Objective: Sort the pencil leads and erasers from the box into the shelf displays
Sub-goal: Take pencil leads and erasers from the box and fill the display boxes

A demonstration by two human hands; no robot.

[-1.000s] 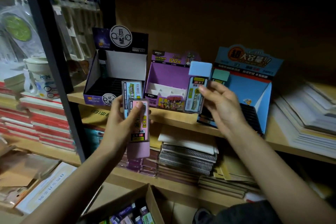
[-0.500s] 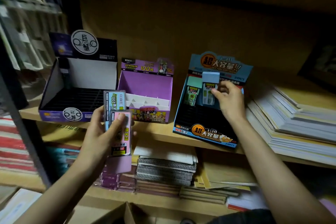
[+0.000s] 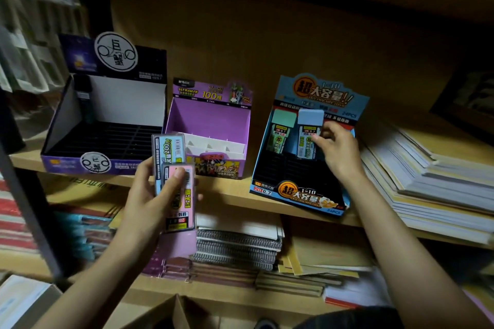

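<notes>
Three display boxes stand on the wooden shelf: a black-and-purple one at left, a purple one in the middle, a blue one at right. In the blue display's back row stand a green-capped lead case and a blue-capped lead case. My right hand pinches the blue-capped case at its right side. My left hand grips two more cases in front of the shelf edge, a pink one over a blue one.
A tall stack of paper pads lies right of the blue display. Spiral notebooks and flat packs fill the shelf below. A cardboard box flap shows at the bottom edge. A dark metal post stands at left.
My right hand carried the blue-capped case from in front of the purple display into the blue display, beside the green-capped one. The left hand kept its two cases. The view shifted right.
</notes>
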